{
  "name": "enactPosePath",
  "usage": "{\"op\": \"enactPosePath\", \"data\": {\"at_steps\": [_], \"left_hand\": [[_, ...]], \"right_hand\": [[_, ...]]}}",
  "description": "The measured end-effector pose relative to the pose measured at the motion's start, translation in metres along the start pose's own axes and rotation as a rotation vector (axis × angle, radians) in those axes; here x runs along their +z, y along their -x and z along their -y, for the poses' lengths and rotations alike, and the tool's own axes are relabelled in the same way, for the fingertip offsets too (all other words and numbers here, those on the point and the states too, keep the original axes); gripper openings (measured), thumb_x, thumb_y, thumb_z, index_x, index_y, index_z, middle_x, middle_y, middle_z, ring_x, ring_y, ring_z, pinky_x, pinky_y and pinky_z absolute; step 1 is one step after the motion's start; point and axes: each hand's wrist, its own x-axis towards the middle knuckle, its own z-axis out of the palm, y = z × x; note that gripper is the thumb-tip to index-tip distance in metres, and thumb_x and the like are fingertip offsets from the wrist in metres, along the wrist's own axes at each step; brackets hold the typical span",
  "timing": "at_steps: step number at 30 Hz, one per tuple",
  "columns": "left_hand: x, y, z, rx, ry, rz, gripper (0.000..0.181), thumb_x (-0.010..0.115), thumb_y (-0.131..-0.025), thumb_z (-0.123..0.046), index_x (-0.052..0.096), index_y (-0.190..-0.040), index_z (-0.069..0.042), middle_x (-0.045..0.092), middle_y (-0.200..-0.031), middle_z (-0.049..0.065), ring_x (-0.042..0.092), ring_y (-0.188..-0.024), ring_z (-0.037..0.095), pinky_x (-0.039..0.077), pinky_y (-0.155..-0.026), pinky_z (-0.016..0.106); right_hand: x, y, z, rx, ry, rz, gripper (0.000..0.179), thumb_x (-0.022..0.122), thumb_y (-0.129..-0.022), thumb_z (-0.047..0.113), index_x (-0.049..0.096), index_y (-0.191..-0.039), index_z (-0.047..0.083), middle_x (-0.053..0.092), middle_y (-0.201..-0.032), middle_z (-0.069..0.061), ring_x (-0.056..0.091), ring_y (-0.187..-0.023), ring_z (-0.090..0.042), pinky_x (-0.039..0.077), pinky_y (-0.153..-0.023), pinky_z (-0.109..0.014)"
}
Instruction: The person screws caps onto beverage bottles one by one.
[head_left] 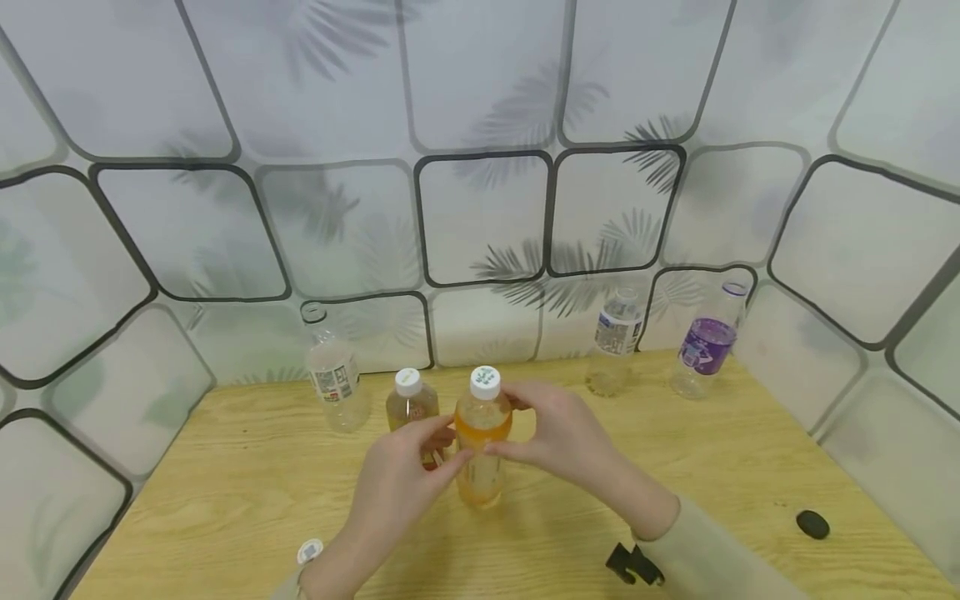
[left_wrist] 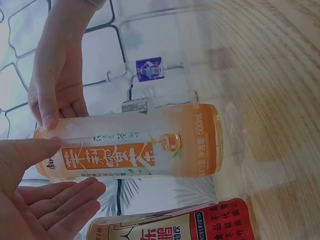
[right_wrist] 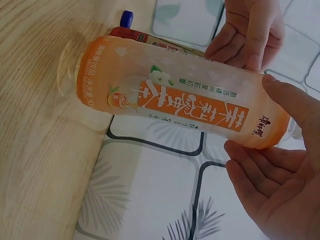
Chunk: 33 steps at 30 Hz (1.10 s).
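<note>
An orange-labelled tea bottle point(head_left: 482, 467) with a white cap stands upright on the wooden table, with amber drink inside. My right hand point(head_left: 558, 429) holds its upper part from the right, thumb on the front and index finger by the shoulder. From the other side my left hand point(head_left: 401, 467) holds it, its thumb point(left_wrist: 37, 150) lying on the label and its fingers point(left_wrist: 75, 200) fairly straight along the edge. Close behind the left hand is a white-capped drink bottle point(head_left: 411, 404), whose red and yellow label point(left_wrist: 227, 220) appears in the left wrist view.
Farther back stand a clear bottle point(head_left: 337, 379) at left, another clear bottle point(head_left: 615, 342) at right and a purple-labelled bottle point(head_left: 705, 346). A loose white cap point(head_left: 310, 550) lies by the left wrist. A black clip point(head_left: 633, 564) and a black oval object point(head_left: 812, 524) are at right.
</note>
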Motion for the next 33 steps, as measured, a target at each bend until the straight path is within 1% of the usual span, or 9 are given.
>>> {"op": "enactPosePath", "data": {"at_steps": [4, 6, 9, 13, 20, 23, 27, 31, 33], "left_hand": [[0.002, -0.002, 0.001, 0.023, -0.016, -0.025, 0.037, 0.089, -0.087, -0.019, 0.078, -0.119, -0.005, 0.083, -0.098, 0.009, 0.078, -0.079, 0.020, 0.058, -0.063, 0.019], [0.002, -0.003, 0.002, 0.029, -0.023, -0.038, 0.037, 0.089, -0.087, -0.018, 0.078, -0.120, -0.004, 0.083, -0.098, 0.009, 0.079, -0.079, 0.020, 0.057, -0.062, 0.018], [0.003, -0.004, 0.003, 0.033, -0.030, -0.044, 0.037, 0.087, -0.089, -0.016, 0.077, -0.121, -0.003, 0.083, -0.098, 0.010, 0.078, -0.077, 0.019, 0.056, -0.062, 0.017], [0.004, -0.004, 0.004, 0.022, -0.042, -0.025, 0.036, 0.084, -0.091, -0.016, 0.076, -0.124, -0.002, 0.083, -0.096, 0.008, 0.076, -0.074, 0.014, 0.055, -0.061, 0.017], [0.008, -0.003, 0.007, 0.007, -0.043, 0.013, 0.041, 0.081, -0.094, -0.018, 0.072, -0.131, -0.002, 0.084, -0.099, 0.006, 0.073, -0.072, 0.008, 0.054, -0.061, 0.015], [0.009, -0.001, 0.008, 0.006, -0.049, 0.025, 0.045, 0.082, -0.094, -0.018, 0.071, -0.134, -0.001, 0.083, -0.100, 0.009, 0.073, -0.071, 0.010, 0.053, -0.059, 0.015], [0.011, 0.000, 0.010, 0.003, -0.044, 0.039, 0.048, 0.082, -0.094, -0.018, 0.069, -0.137, 0.001, 0.083, -0.104, 0.012, 0.076, -0.075, 0.015, 0.051, -0.058, 0.015], [0.013, -0.001, 0.011, -0.015, -0.035, 0.044, 0.049, 0.082, -0.094, -0.017, 0.068, -0.137, 0.001, 0.083, -0.107, 0.012, 0.077, -0.076, 0.015, 0.051, -0.057, 0.015], [0.014, -0.001, 0.012, -0.019, -0.032, 0.046, 0.049, 0.081, -0.094, -0.017, 0.068, -0.137, 0.001, 0.083, -0.107, 0.012, 0.075, -0.074, 0.014, 0.051, -0.057, 0.015]], "right_hand": [[0.001, -0.005, -0.003, -0.008, -0.002, -0.023, 0.059, 0.097, -0.077, 0.021, 0.073, -0.128, 0.006, 0.080, -0.115, -0.006, 0.077, -0.100, -0.021, 0.064, -0.090, -0.037], [0.003, -0.008, -0.004, -0.011, 0.000, -0.034, 0.060, 0.097, -0.077, 0.022, 0.072, -0.129, 0.006, 0.080, -0.115, -0.006, 0.077, -0.100, -0.021, 0.064, -0.091, -0.038], [0.005, -0.012, -0.006, -0.004, 0.003, -0.046, 0.061, 0.097, -0.077, 0.022, 0.072, -0.129, 0.005, 0.080, -0.115, -0.007, 0.077, -0.101, -0.022, 0.064, -0.091, -0.038], [0.008, -0.015, -0.008, 0.025, 0.015, -0.050, 0.062, 0.096, -0.077, 0.023, 0.071, -0.130, 0.003, 0.079, -0.117, -0.010, 0.076, -0.102, -0.024, 0.064, -0.092, -0.040], [0.012, -0.020, -0.011, 0.055, 0.008, -0.052, 0.060, 0.095, -0.079, 0.024, 0.071, -0.129, 0.002, 0.079, -0.118, -0.010, 0.076, -0.104, -0.025, 0.064, -0.093, -0.042], [0.014, -0.022, -0.013, 0.062, 0.001, -0.050, 0.061, 0.096, -0.078, 0.024, 0.071, -0.129, 0.002, 0.079, -0.118, -0.011, 0.076, -0.104, -0.026, 0.064, -0.093, -0.042], [0.018, -0.024, -0.015, 0.075, -0.002, -0.043, 0.061, 0.095, -0.079, 0.024, 0.071, -0.130, 0.002, 0.078, -0.118, -0.011, 0.076, -0.104, -0.027, 0.063, -0.093, -0.043], [0.023, -0.026, -0.018, 0.089, -0.005, -0.037, 0.062, 0.095, -0.079, 0.023, 0.070, -0.131, 0.002, 0.078, -0.120, -0.012, 0.076, -0.105, -0.027, 0.063, -0.094, -0.044], [0.024, -0.027, -0.019, 0.088, -0.005, -0.036, 0.063, 0.095, -0.079, 0.023, 0.070, -0.132, 0.002, 0.078, -0.121, -0.013, 0.076, -0.106, -0.028, 0.063, -0.095, -0.044]]}}
